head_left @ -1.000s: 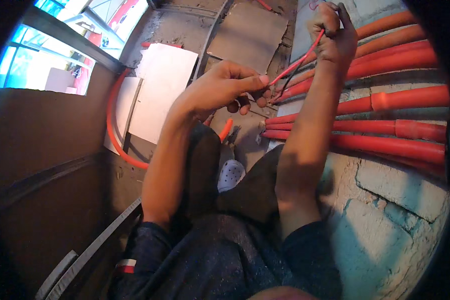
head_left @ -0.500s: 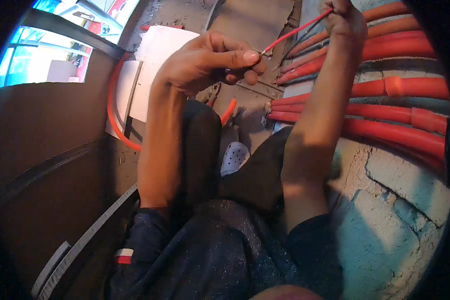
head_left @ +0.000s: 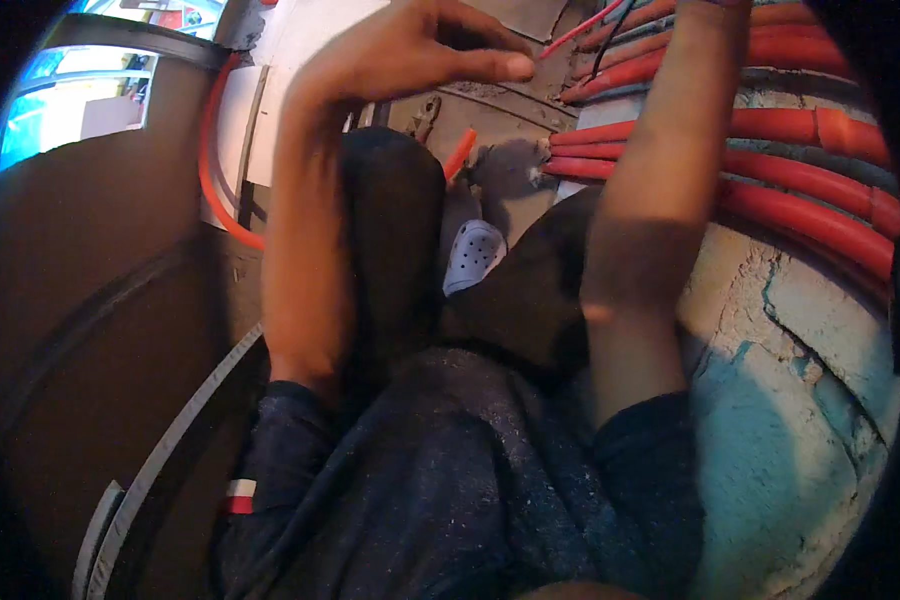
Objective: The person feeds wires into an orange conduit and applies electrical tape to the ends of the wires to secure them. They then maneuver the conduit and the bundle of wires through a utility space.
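At the upper edge, my left hand point(head_left: 425, 50) is open, its thumb stretched out apart from the fingers and nothing seen between them. A thin red wire point(head_left: 578, 30) runs up out of view just right of that thumb, with a dark wire point(head_left: 612, 40) beside it. My right forearm point(head_left: 660, 180) reaches up across the red conduits. Only a sliver of my right hand point(head_left: 715, 4) shows at the top rim; its fingers are cut off, so what they hold is hidden.
Several red conduits point(head_left: 810, 190) run along the rough block wall point(head_left: 770, 390) at right. Pliers point(head_left: 427, 117) and a short orange tube point(head_left: 458, 156) lie beyond my knees, near a white clog point(head_left: 473, 255). A red hose point(head_left: 208, 165) curves beside white board point(head_left: 300, 45) at left.
My left hand has let go of the red wire's end and opened. Both hands have moved up in the picture, the right one nearly out of view.
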The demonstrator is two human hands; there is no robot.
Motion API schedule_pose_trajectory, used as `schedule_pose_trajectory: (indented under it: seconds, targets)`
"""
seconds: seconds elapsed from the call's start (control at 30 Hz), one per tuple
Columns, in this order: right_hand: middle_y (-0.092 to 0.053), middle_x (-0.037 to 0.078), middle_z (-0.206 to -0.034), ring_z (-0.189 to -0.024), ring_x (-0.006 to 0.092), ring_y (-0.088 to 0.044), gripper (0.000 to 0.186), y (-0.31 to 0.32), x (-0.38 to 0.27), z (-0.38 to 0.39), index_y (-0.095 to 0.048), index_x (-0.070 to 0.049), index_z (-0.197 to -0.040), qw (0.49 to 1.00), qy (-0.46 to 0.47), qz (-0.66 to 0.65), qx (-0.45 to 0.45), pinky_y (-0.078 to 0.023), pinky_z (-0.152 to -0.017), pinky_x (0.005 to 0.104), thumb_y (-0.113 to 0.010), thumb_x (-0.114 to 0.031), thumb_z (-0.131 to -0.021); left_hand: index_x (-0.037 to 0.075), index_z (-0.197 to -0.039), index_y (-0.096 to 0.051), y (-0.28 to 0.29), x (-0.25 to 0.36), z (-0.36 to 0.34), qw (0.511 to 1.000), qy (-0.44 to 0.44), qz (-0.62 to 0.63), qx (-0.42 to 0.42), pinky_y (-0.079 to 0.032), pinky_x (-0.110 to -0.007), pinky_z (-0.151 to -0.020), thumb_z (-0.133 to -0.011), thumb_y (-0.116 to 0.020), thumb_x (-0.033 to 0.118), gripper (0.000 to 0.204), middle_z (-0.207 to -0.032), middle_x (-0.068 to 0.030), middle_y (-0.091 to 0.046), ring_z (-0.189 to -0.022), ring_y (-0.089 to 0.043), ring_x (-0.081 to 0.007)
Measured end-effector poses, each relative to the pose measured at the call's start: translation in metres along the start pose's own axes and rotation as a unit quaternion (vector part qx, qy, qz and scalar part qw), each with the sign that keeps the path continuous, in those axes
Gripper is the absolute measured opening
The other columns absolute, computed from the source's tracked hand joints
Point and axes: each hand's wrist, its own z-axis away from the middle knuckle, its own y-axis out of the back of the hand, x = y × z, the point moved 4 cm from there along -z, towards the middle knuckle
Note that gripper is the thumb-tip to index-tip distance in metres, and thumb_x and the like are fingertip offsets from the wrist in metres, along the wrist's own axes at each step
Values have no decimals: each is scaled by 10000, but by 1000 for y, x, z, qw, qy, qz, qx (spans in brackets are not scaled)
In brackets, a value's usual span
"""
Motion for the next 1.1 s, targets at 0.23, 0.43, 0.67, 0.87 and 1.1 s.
schedule_pose_trajectory:
  seconds: [0.23,0.43,0.67,0.87,1.1]
  targets:
    - [-234,-18,-547,-432,100,-195,377,-30,75,-12,-366,-60,-747,987,-146,14,67,-195,-409,260,-275,-304,-1020,-32,-1022,-629,16,38,-15,964,94,-96,228,-464,-402,-730,-920,-496,466,526,-947,-174,-653,-808,-613,-254]
    - [-233,10,-533,-439,126,-204,387,-5,58,3,-338,-80,-683,970,-73,-191,129,-210,-430,279,-267,-263,-1016,-19,-856,-688,16,18,-73,980,-33,-40,192,-443,-286,-572,-884,-596,282,316,-688,-65,-640,-608,-565,-133]
    - [-255,18,-541,-467,131,-241,372,13,54,7,-334,-72,-671,980,-29,-159,119,-275,-478,281,-280,-218,-1009,16,-910,-715,8,8,-68,985,46,134,97,-476,-309,-611,-833,-695,261,257,-744,-45,-657,-673,-570,-107]
    - [-559,41,-690,-596,163,-533,320,-86,86,45,-589,18,-929,865,-108,428,237,-451,-604,277,-522,-295,-941,1,-856,-710,55,-2,-34,921,-35,123,369,-425,-273,-575,-845,-671,276,278,-721,-49,-658,-610,-533,-115]
    - [-619,24,-749,-628,89,-547,266,-89,102,52,-657,-7,-944,671,-113,731,45,-441,-564,235,-690,-248,-838,-29,-850,-677,74,-15,-18,888,-38,181,422,-407,-265,-564,-872,-625,239,273,-743,-69,-642,-599,-500,-111]
